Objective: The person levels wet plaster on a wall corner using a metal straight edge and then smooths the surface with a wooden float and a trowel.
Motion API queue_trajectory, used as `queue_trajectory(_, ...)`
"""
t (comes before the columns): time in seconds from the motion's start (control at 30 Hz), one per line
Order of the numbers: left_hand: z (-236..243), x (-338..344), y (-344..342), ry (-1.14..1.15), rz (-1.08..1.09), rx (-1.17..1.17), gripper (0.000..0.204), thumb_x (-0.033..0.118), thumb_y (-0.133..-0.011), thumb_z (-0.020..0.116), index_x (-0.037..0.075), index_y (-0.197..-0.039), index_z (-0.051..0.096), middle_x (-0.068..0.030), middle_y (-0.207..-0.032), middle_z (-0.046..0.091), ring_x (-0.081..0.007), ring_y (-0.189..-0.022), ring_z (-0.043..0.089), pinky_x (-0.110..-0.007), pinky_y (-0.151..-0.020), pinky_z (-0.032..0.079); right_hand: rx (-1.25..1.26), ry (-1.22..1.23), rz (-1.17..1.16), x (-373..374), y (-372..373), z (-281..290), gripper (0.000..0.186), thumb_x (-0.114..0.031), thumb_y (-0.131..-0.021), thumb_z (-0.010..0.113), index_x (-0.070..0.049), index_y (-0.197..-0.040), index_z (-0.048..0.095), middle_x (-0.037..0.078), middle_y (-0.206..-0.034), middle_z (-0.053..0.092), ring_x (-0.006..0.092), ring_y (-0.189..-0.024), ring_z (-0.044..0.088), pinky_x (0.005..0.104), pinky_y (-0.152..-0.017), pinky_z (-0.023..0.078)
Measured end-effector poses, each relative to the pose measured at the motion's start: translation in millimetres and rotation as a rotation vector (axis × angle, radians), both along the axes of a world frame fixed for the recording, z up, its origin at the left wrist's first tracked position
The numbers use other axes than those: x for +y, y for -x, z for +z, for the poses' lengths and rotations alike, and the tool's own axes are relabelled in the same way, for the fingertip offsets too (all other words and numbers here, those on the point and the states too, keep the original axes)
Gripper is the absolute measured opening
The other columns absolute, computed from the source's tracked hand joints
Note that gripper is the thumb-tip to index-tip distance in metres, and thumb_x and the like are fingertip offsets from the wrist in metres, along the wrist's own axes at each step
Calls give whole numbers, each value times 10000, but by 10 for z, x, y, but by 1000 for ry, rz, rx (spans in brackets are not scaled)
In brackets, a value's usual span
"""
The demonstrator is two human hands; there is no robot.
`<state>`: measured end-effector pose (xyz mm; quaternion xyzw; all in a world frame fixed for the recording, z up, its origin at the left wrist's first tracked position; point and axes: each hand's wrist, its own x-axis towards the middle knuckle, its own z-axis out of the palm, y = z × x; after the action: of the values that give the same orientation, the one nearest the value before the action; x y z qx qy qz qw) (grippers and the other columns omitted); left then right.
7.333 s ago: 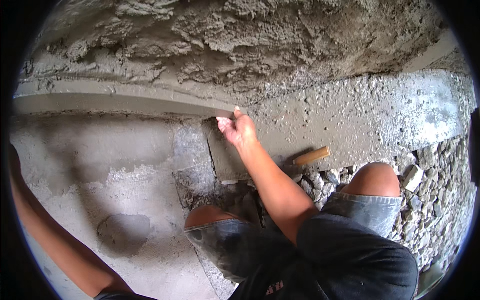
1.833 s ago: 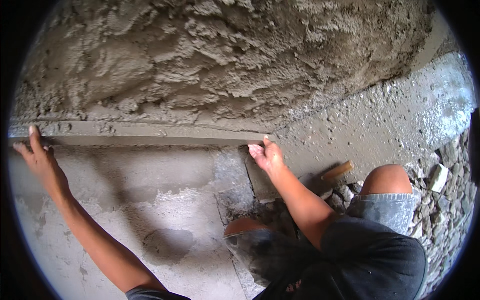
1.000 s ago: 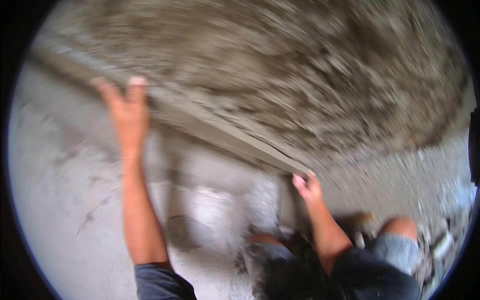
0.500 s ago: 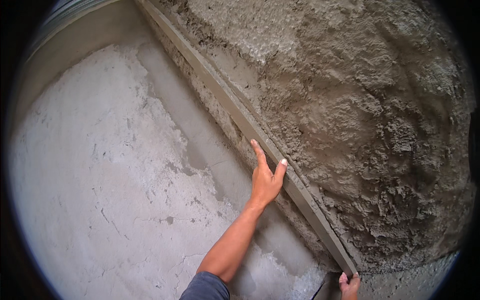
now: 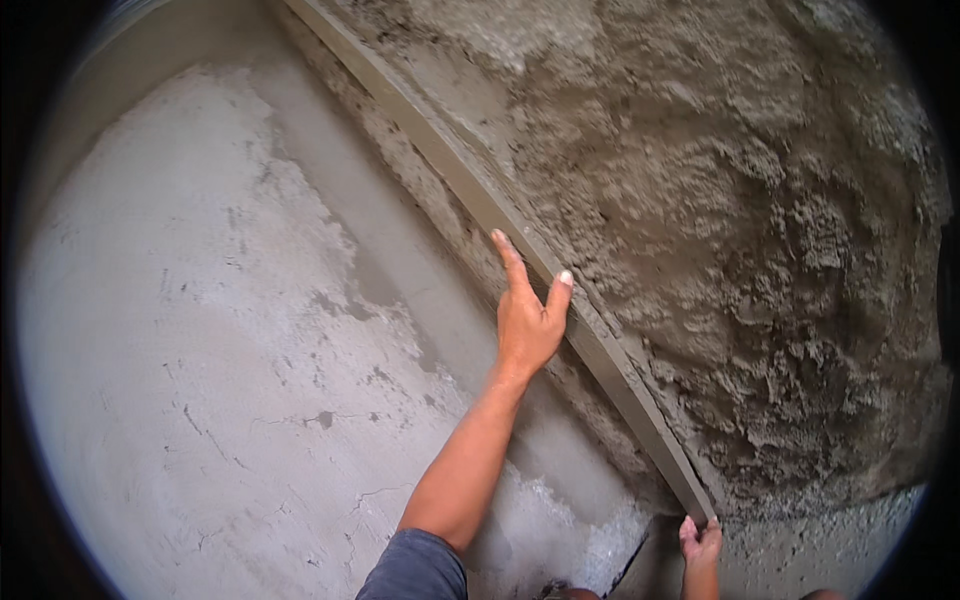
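A long, straight, mortar-coloured bar (image 5: 475,190), like a plasterer's straightedge, runs diagonally from the upper left to the lower right. My left hand (image 5: 530,325) grips it around mid-length, with the thumb over the near face and the index finger stretched along its left edge. The other fingers are hidden behind the bar. At its lower end, my right hand (image 5: 700,542) pinches the tip between thumb and fingers. Rough wet mortar (image 5: 720,220) lies against the bar's right side, with a thin ridge of it along the edge.
Left of the bar spreads a smooth pale grey surface (image 5: 220,310) with hairline cracks and pits, bordered by a darker damp band (image 5: 400,270). A speckled grey strip (image 5: 810,540) lies below the mortar. Small skin-coloured shapes, not clearly made out, show at the bottom rim.
The whole scene sits higher in the picture, mostly from the view shifting. Both hands keep their hold on the bar. Small shapes have entered at the bottom rim.
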<state>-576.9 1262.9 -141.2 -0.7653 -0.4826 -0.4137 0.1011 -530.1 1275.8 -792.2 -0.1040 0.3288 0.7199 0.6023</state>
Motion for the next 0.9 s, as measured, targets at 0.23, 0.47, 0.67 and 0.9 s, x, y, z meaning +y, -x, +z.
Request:
queue_trajectory(0.23, -318, 269, 11, -254, -138, 64, 973, 275, -1005, 626, -30, -1619, -64, -286, -1236, 660, -121, -689, 518, -254, -661, 466, 32, 172, -33, 50, -214, -28, 385, -403, -1053, 549, -56, -1213, 591, 147, -1083, 644, 335, -906, 656, 445, -772, 591)
queue_trajectory(0.47, -246, 501, -39, -410, -148, 187, 980, 259, -1008, 637, -48, -1611, -71, -349, -1557, 375, -269, -1237, 579, -312, -994, 484, -45, 114, -45, 105, -297, -163, 411, -389, -1056, 562, -30, -1254, 578, 181, -1173, 643, 314, -969, 666, 420, -823, 581)
queue_trajectory(0.67, -44, 341, 3, -223, -220, 12, 993, 271, -1004, 643, -60, -1605, -76, -366, -1652, 111, -389, -1553, 198, -371, -1227, 246, -29, 131, -18, 36, -248, 194, 423, -385, -1052, 573, -20, -1262, 544, 185, -1085, 640, 312, -925, 665, 412, -785, 595)
queue_trajectory(0.9, -225, 296, -36, -247, -195, 76, 970, 251, -1002, 624, -78, -1597, -68, -409, -1518, 387, -408, -1457, 401, -381, -1183, 319, 2, 47, 15, -60, -360, 76, 370, -355, -1045, 564, -35, -1227, 609, 128, -1118, 678, 320, -918, 682, 449, -764, 601)
